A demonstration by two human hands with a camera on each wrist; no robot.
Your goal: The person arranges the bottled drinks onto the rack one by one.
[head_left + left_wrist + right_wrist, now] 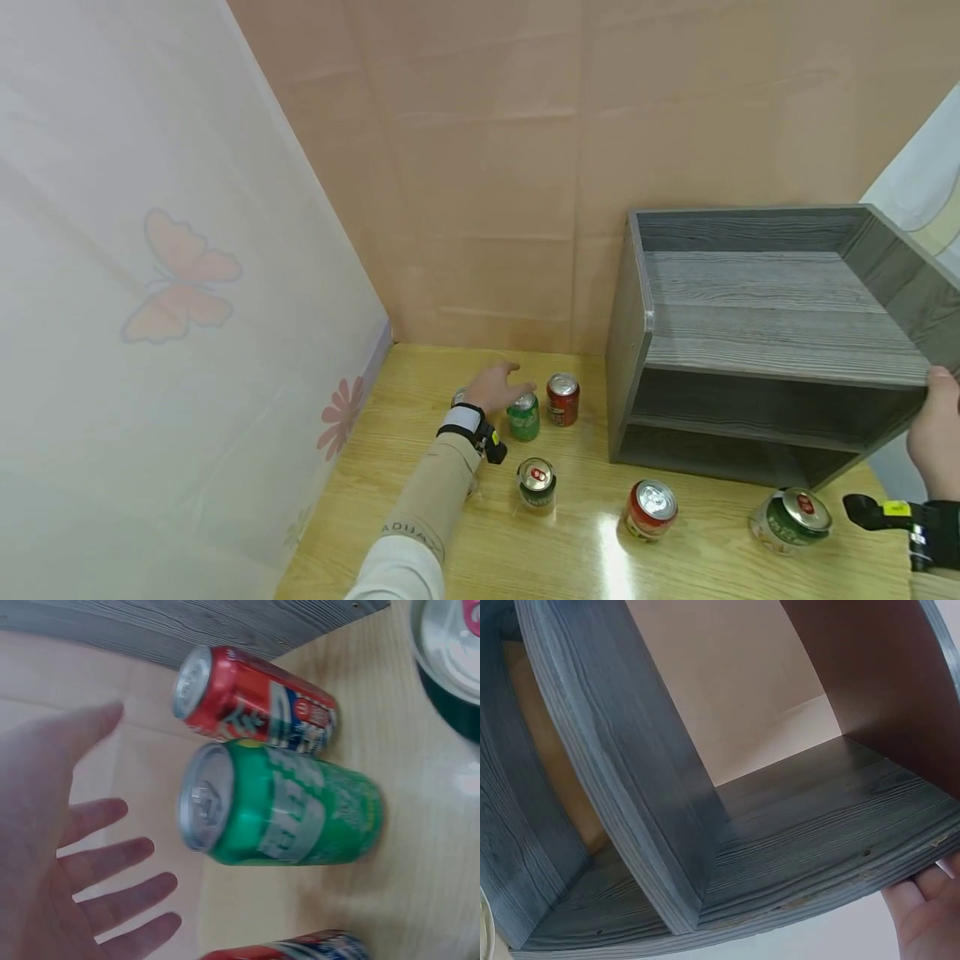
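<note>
My left hand reaches over the back of the table beside a green soda can. In the left wrist view, its fingers are spread and hold nothing, a little off the lid of the green can. A red can stands just right of the green one. Part of another can shows behind my left wrist. At the far right, my right hand grips the side panel of a grey wooden shelf unit, the thumb on its front edge; the right wrist view shows fingertips at the panel's edge.
Nearer stand a dark green can, a red-and-silver can and a wider green-and-white can before the shelf unit. A brown sheet hangs behind the table, and a white sheet borders its left side.
</note>
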